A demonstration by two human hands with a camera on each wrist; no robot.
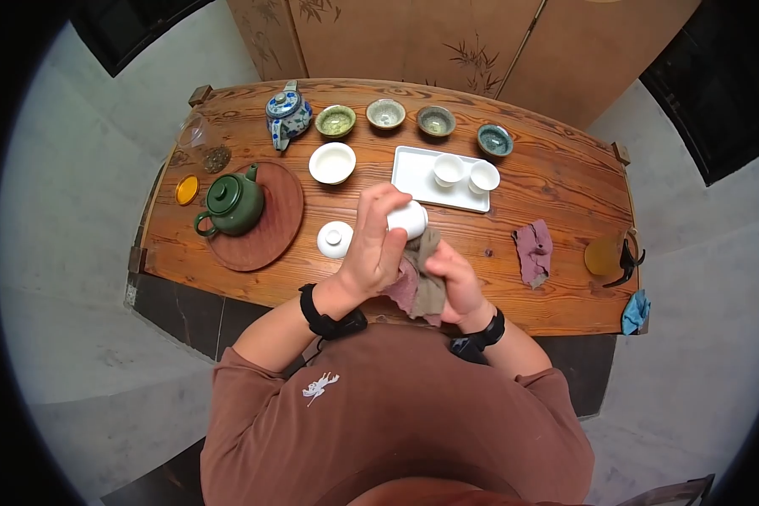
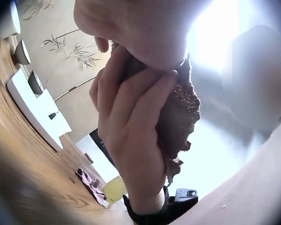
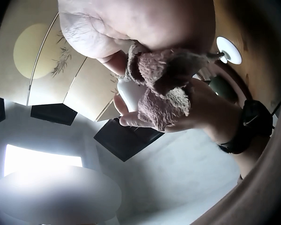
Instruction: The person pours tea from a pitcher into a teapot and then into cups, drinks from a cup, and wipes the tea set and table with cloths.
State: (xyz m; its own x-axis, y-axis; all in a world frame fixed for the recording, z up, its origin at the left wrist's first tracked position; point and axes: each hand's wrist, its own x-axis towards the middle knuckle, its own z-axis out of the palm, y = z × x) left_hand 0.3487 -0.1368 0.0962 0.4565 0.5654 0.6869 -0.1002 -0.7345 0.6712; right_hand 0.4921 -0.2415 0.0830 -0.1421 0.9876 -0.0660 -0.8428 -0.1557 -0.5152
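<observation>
My left hand (image 1: 366, 244) grips a small white cup (image 1: 408, 220) above the near side of the table. In my right hand (image 1: 459, 285) is a cloth (image 1: 430, 282), greyish brown on one side and pink on the other, held against the cup. The cloth (image 3: 165, 108) bunches between both hands in the right wrist view, partly covering the white cup (image 3: 129, 95). Fingers of the right hand (image 2: 131, 117) curl over the cloth in the left wrist view. A white knobbed lid (image 1: 335, 240) lies on the table just left of the left hand.
A white tray (image 1: 413, 175) bears two white cups beyond the hands. Behind the lid stands a white bowl (image 1: 332, 164). A green teapot (image 1: 234, 205) sits on a round wooden board (image 1: 282, 215) at left. Several glazed bowls line the back; a pink cloth (image 1: 533, 253) and glass pitcher (image 1: 603, 255) are right.
</observation>
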